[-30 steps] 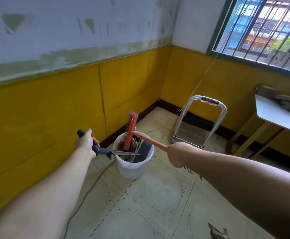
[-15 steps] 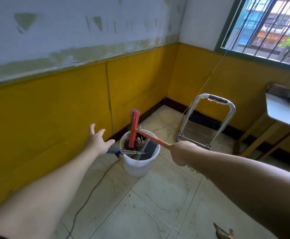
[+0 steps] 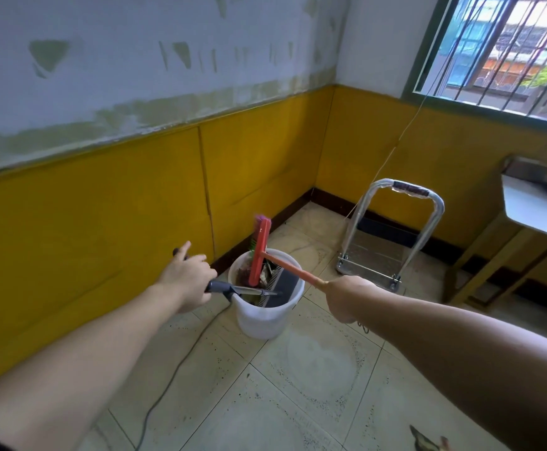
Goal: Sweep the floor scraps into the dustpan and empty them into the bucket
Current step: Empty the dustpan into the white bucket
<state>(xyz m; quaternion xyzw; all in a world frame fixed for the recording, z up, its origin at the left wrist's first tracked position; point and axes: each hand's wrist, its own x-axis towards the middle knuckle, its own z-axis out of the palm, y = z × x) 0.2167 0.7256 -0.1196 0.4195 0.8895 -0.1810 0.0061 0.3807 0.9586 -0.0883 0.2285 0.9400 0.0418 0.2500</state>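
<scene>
Two hands are engaged at the white bucket (image 3: 262,320). The left hand (image 3: 189,276), at nine o'clock of the bucket, lies over the dustpan's grey handle (image 3: 220,287). Its lower fingers curl round the handle and the index finger stands straight and clear of it, so the hold looks partial. A cable (image 3: 168,379) trails across the tiles at seven o'clock.

The dustpan (image 3: 282,283) sits tipped inside the bucket, with its mouth down among the scraps (image 3: 243,275) already there. The broom (image 3: 260,252) head stands upright within the rim at twelve o'clock, close beside the pan. The right hand (image 3: 347,297), at three o'clock, is wrapped firmly round the orange broom handle.

Assessment: emptying is under way.

Recommendations:
- Close the index finger onto the handle before lifting.
- Keep the pan mouth below the rim.
- Draw the bristles down the pan face to clear clinging bits.
- Withdraw slowly, keeping clear of the cable.

One floor scrap (image 3: 423,441) lies at five o'clock, well apart from the bucket, so a further sweep appears necessary.
</scene>
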